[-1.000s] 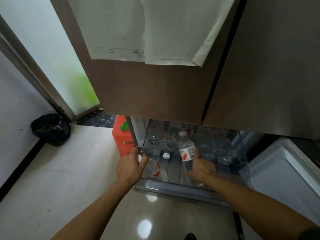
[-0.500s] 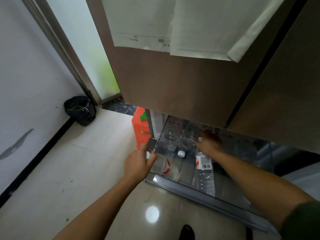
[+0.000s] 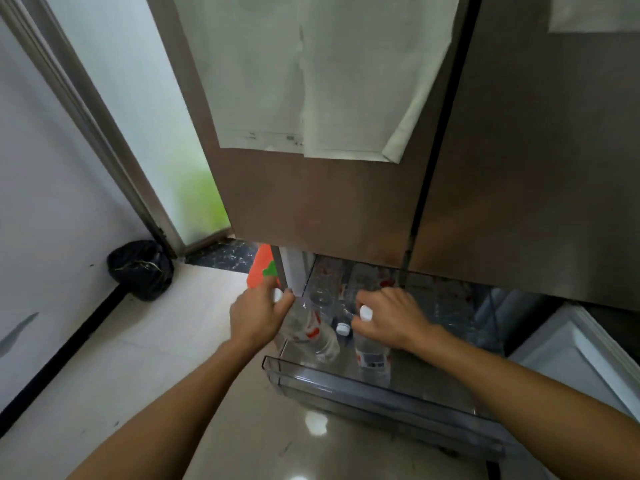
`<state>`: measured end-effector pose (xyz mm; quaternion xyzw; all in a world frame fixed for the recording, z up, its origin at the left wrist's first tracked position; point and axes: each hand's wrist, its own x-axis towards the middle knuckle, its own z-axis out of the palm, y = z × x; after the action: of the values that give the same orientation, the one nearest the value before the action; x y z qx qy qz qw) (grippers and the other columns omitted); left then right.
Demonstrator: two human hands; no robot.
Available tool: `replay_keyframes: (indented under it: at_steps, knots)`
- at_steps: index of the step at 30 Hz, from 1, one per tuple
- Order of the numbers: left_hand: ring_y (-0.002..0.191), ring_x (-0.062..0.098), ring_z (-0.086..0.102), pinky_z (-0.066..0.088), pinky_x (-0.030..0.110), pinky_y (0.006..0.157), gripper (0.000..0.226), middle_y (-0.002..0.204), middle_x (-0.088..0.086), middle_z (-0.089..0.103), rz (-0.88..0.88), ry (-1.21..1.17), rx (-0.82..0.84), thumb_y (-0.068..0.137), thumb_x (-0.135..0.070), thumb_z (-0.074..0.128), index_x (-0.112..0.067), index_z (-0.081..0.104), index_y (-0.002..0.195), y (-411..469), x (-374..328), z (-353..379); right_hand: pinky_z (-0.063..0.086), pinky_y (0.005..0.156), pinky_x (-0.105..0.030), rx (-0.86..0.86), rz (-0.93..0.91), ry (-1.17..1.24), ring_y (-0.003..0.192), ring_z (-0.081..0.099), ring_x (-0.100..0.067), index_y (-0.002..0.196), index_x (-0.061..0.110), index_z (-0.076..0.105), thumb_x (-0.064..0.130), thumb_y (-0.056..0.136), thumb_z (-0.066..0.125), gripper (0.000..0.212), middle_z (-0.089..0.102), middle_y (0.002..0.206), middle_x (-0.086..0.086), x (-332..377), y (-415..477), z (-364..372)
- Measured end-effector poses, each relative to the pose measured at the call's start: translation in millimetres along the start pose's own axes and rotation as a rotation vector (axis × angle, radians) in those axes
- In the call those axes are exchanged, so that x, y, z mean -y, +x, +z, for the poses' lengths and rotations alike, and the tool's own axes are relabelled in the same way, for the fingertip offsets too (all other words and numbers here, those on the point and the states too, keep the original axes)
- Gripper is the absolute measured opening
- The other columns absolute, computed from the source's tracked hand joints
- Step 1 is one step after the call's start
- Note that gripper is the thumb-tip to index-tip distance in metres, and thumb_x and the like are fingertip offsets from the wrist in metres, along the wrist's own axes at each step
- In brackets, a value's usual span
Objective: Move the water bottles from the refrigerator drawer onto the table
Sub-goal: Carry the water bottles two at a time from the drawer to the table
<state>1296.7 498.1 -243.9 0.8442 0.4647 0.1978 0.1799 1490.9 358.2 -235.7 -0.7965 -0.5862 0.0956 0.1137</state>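
The clear refrigerator drawer [image 3: 346, 382] stands pulled out at floor level below the brown doors. Several clear water bottles with red labels and white caps are in it. My left hand [image 3: 258, 313] grips the neck of one bottle [image 3: 311, 332] at the drawer's left side, its white cap showing between my fingers. My right hand [image 3: 391, 318] grips the top of a second bottle [image 3: 372, 358], whose white cap pokes out between the fingers. A third bottle's cap [image 3: 343, 329] shows between the two hands. More bottles [image 3: 446, 306] lie further back, partly hidden under the door.
Brown refrigerator doors [image 3: 346, 202] with white paper sheets hang above the drawer. An orange box [image 3: 259, 268] stands left of the refrigerator. A black bag [image 3: 142, 268] lies in the wall corner. A white open door panel [image 3: 575, 362] sits at the right. Glossy floor tiles spread below.
My right hand has drawn back from the rear of the drawer and now grips a bottle's top. My left hand has closed on the left bottle's neck. The view has tilted.
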Motion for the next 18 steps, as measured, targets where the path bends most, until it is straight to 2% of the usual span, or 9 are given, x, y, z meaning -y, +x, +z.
replay_keyframes:
  at_steps: [2, 5, 9, 11, 14, 18]
  knots:
    - [0.073, 0.032, 0.059, 0.040, 0.036, 0.059, 0.021, 0.072, 0.006, 0.062, -0.009, -0.032, -0.090, 0.085, -0.048, 0.049, -0.027, 0.051, 0.082, 0.2, 0.4, -34.9, 0.040, 0.061, -0.034, -0.109, -0.042, 0.005, 0.078, 0.061, -0.032, 0.080, 0.022, 0.061, 0.044, 0.075, 0.059, 0.023, 0.068, 0.082, -0.008, 20.7, 1.0, -18.0]
    - [0.074, 0.032, 0.060, 0.044, 0.038, 0.061, 0.025, 0.075, 0.008, 0.066, -0.012, -0.039, -0.233, 0.083, -0.050, 0.048, -0.025, 0.054, 0.082, -11.3, 12.2, -93.3, 0.037, 0.055, -0.031, -0.279, -0.136, 0.035, 0.067, 0.059, -0.032, 0.069, 0.018, 0.059, 0.041, 0.073, 0.061, 0.023, 0.066, 0.072, -0.007, 65.2, 3.1, -44.8]
    - [0.068, 0.026, 0.056, 0.040, 0.031, 0.054, 0.030, 0.073, 0.004, 0.062, -0.051, 0.028, -0.393, 0.085, -0.049, 0.048, -0.019, 0.055, 0.082, -58.1, 52.3, -176.4, 0.035, 0.055, -0.028, -0.395, -0.261, 0.051, 0.059, 0.051, -0.022, 0.067, 0.018, 0.054, 0.039, 0.078, 0.060, 0.025, 0.062, 0.068, -0.003, 142.6, 2.3, -63.0]
    - [0.063, 0.021, 0.051, 0.037, 0.028, 0.050, 0.031, 0.073, 0.002, 0.058, -0.082, 0.066, -0.436, 0.087, -0.048, 0.048, -0.017, 0.054, 0.081, -93.6, 83.0, -211.6, 0.042, 0.057, -0.030, -0.407, -0.297, 0.072, 0.061, 0.052, -0.020, 0.072, 0.017, 0.058, 0.042, 0.080, 0.061, 0.026, 0.062, 0.070, -0.001, 184.0, 1.8, -57.2]
    - [0.064, 0.021, 0.054, 0.043, 0.031, 0.053, 0.029, 0.077, 0.005, 0.061, -0.158, 0.153, -0.448, 0.091, -0.044, 0.051, -0.017, 0.053, 0.082, -156.3, 135.8, -251.3, 0.048, 0.059, -0.031, -0.346, -0.367, 0.104, 0.063, 0.056, -0.021, 0.076, 0.016, 0.061, 0.042, 0.082, 0.059, 0.027, 0.061, 0.070, -0.001, 251.4, -5.5, -30.0]
    - [0.065, 0.017, 0.050, 0.027, 0.022, 0.049, 0.026, 0.076, 0.001, 0.058, -0.334, 0.276, -0.422, 0.092, -0.042, 0.051, -0.017, 0.055, 0.087, -251.4, 207.3, -287.7, 0.046, 0.060, -0.035, -0.220, -0.488, 0.125, 0.067, 0.057, -0.028, 0.074, 0.015, 0.058, 0.045, 0.079, 0.057, 0.030, 0.065, 0.074, -0.009, 348.9, -28.0, 23.4]
